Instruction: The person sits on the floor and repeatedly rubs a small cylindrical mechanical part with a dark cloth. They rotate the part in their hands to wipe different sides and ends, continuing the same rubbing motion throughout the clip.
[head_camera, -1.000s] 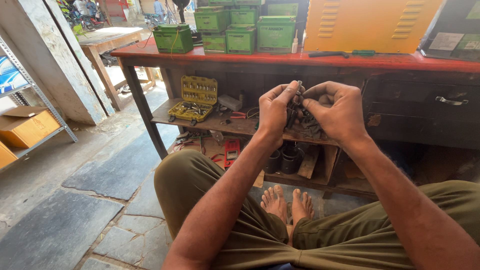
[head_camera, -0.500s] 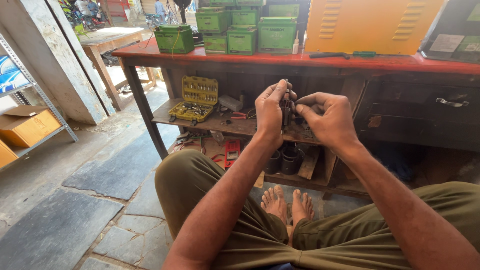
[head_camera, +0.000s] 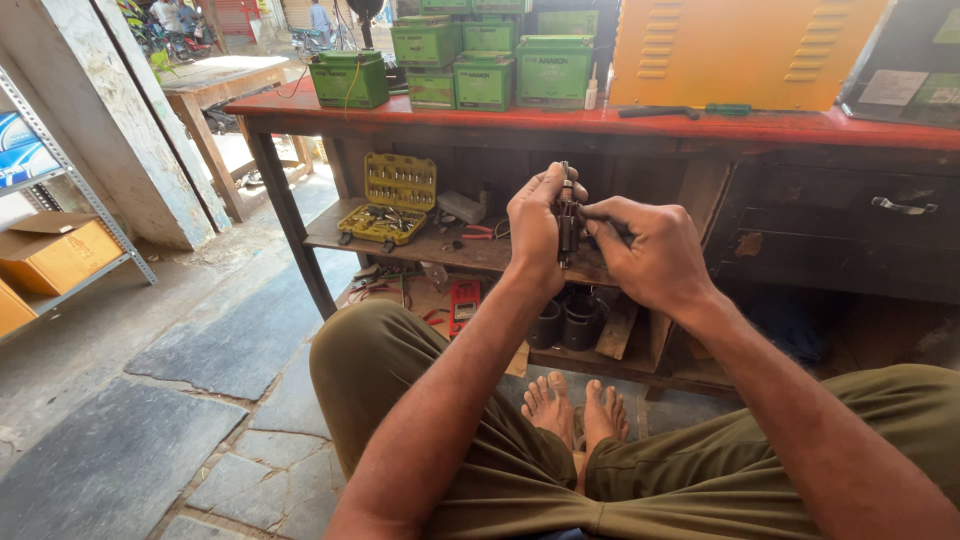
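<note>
Fingers of the left hand (head_camera: 535, 225) wrap around a small dark metal part (head_camera: 567, 222), thumb up along its side; fingers of the right hand (head_camera: 650, 250) are curled and pinch the same part from the other side. Both hands hold it up at chest height, in front of the workbench shelf. Most of the part is hidden between the palms; only a narrow dark strip with a thin stem on top shows, so its kind cannot be made out.

Largest to smallest:
- Red-topped workbench (head_camera: 620, 122) spans the view; its right end is cut off by the frame.
- Yellow metal cabinet (head_camera: 740, 50) on the bench top, upper part cut off.
- Dark drawer front with a metal handle (head_camera: 903, 206) under the bench at right.
- Green boxes (head_camera: 485, 70) stacked on the bench at left of the cabinet, top row partly cut off.
- Cardboard box (head_camera: 55, 250) on a metal rack at far left, only partly in view.
- Open yellow socket set case (head_camera: 392, 200) on the lower shelf, well left of the hands.
- Black cups (head_camera: 570, 322) below the shelf, half hidden behind the left forearm.
- Bare feet (head_camera: 575, 410) on the stone floor between the knees, heels hidden by olive trousers.
- Red tool (head_camera: 464, 300) on the floor under the shelf, too small to identify.
</note>
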